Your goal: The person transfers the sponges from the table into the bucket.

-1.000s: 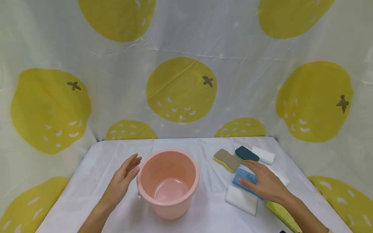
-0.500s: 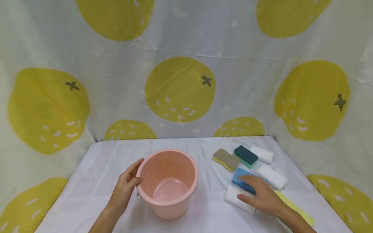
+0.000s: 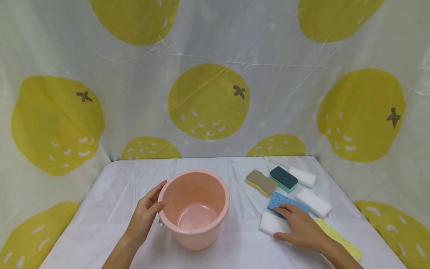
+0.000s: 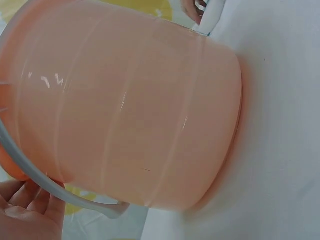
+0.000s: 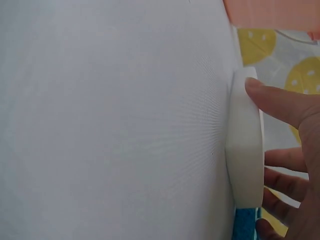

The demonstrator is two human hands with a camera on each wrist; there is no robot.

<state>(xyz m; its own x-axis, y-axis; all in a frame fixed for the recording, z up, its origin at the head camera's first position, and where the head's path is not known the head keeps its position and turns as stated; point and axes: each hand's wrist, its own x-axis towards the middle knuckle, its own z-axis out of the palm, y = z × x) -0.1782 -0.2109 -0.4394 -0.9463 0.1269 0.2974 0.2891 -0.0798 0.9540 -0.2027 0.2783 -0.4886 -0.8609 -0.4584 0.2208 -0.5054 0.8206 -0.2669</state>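
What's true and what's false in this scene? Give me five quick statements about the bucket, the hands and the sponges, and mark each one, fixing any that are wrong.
1. The pink bucket stands upright on the white cloth. True.
2. The left hand is down inside the pink bucket. False: it touches the outside, up at the rim.
3. The right hand is at the white sponge nearest the person. True.
4. The yellow sponge sits in the pink bucket. False: it lies on the white cloth.
5. The dark green sponge lies farther from the pink bucket than the tan sponge. True.
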